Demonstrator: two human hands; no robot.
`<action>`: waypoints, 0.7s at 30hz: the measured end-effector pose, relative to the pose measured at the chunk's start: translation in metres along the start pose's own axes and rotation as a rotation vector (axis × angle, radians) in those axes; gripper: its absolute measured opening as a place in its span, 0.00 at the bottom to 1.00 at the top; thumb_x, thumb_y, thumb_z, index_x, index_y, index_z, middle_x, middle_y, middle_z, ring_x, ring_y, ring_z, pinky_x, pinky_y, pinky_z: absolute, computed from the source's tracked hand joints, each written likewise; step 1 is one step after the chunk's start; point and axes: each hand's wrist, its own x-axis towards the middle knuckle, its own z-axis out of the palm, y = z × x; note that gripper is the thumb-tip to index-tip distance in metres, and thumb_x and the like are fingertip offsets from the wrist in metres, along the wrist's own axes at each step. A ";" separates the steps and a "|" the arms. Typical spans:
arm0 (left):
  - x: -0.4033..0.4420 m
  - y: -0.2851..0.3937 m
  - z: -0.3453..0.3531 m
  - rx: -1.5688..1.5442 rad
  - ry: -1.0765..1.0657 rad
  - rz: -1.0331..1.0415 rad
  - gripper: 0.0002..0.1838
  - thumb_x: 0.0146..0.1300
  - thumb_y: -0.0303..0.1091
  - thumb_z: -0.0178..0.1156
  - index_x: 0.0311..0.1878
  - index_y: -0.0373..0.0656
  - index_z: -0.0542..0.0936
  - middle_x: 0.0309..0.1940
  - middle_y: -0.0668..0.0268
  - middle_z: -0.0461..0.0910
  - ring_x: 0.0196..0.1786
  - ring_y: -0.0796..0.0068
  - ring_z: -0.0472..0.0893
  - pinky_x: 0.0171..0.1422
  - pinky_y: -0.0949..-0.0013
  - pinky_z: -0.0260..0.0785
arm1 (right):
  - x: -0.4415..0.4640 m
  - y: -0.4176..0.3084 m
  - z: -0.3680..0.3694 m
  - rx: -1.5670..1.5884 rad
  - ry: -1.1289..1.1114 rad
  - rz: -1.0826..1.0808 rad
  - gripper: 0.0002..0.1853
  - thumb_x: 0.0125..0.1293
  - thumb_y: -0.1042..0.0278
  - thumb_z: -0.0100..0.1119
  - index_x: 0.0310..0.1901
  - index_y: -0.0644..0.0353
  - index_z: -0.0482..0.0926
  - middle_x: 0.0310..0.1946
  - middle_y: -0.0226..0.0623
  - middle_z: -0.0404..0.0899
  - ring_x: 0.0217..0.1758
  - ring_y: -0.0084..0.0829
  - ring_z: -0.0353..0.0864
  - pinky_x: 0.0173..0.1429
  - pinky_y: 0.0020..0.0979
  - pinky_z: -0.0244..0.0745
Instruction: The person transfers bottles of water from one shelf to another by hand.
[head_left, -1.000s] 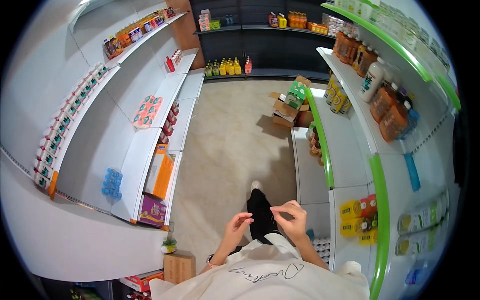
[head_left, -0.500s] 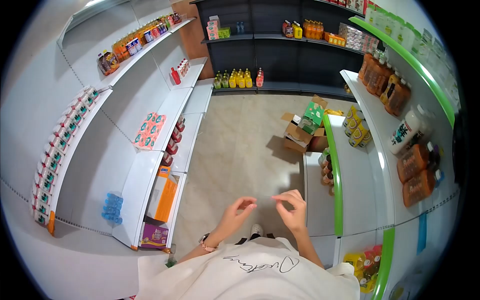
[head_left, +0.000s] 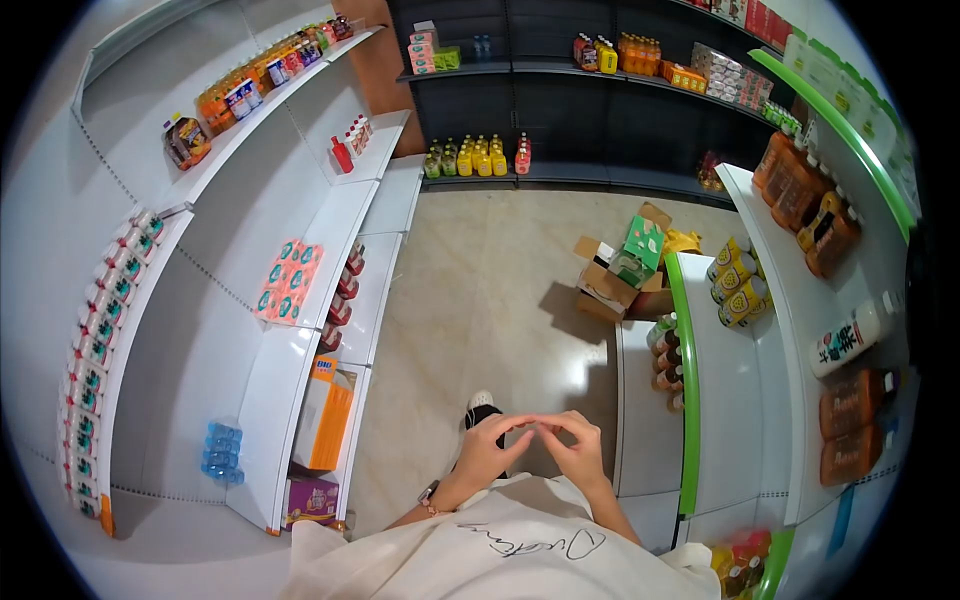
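Observation:
My left hand (head_left: 487, 447) and my right hand (head_left: 577, 447) are raised in front of my body, with their fingertips meeting. Thumb and fingers curl together in a pinch on each hand. Anything between the fingertips is too small to make out. Below them is the pale shirt (head_left: 530, 535) with black script. A dark wristband (head_left: 428, 491) sits on my left wrist. One white shoe (head_left: 481, 400) shows on the floor, just beyond my left hand.
At left, white shelves (head_left: 290, 375) hold pink packs (head_left: 289, 283), blue bottles (head_left: 221, 452) and an orange box (head_left: 330, 425). Green-edged shelves (head_left: 689, 400) with bottles stand at right. Open cartons (head_left: 603, 285) lie on the floor (head_left: 480, 290). Dark shelves (head_left: 570, 120) line the back.
My hands have come together from slightly apart. The view has shifted, and the right shelves appear farther right. A shoe now shows farther forward than half a second ago.

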 end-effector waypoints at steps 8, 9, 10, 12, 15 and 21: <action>0.155 -0.044 -0.087 0.215 0.017 0.312 0.07 0.53 0.28 0.66 0.36 0.40 0.84 0.33 0.61 0.84 0.35 0.63 0.82 0.39 0.67 0.74 | 0.165 0.010 0.069 -0.070 -0.086 0.089 0.17 0.58 0.74 0.62 0.51 0.54 0.81 0.31 0.38 0.84 0.36 0.31 0.82 0.44 0.29 0.77; 0.175 -0.047 -0.102 0.215 0.022 0.312 0.07 0.53 0.28 0.66 0.36 0.40 0.84 0.33 0.61 0.84 0.35 0.63 0.82 0.39 0.67 0.74 | 0.187 0.010 0.079 -0.060 -0.099 0.032 0.18 0.59 0.71 0.62 0.53 0.54 0.80 0.31 0.38 0.84 0.36 0.31 0.82 0.42 0.30 0.76; 0.194 -0.050 -0.117 0.259 0.025 0.330 0.07 0.52 0.28 0.66 0.36 0.40 0.83 0.33 0.62 0.84 0.34 0.62 0.82 0.38 0.66 0.74 | 0.211 0.007 0.089 -0.061 -0.103 0.029 0.18 0.59 0.71 0.62 0.53 0.54 0.80 0.31 0.38 0.84 0.36 0.31 0.82 0.42 0.30 0.76; 0.231 -0.058 -0.145 0.303 0.033 0.348 0.08 0.51 0.28 0.66 0.36 0.40 0.83 0.33 0.62 0.84 0.34 0.62 0.82 0.37 0.66 0.74 | 0.259 0.004 0.109 -0.154 -0.161 -0.022 0.18 0.60 0.67 0.63 0.53 0.54 0.79 0.30 0.36 0.83 0.35 0.32 0.81 0.39 0.29 0.75; 0.271 -0.078 -0.179 0.263 0.040 0.302 0.07 0.50 0.27 0.66 0.35 0.41 0.82 0.32 0.62 0.83 0.33 0.62 0.82 0.36 0.66 0.74 | 0.313 0.001 0.138 -0.187 -0.196 -0.044 0.19 0.59 0.64 0.64 0.53 0.53 0.79 0.29 0.33 0.84 0.33 0.32 0.80 0.36 0.30 0.74; 0.314 -0.118 -0.225 0.335 0.004 0.276 0.06 0.50 0.28 0.65 0.34 0.42 0.81 0.32 0.64 0.83 0.33 0.62 0.81 0.36 0.64 0.74 | 0.361 0.009 0.194 -0.281 -0.198 -0.070 0.21 0.59 0.61 0.65 0.54 0.53 0.78 0.27 0.31 0.83 0.30 0.31 0.77 0.33 0.30 0.73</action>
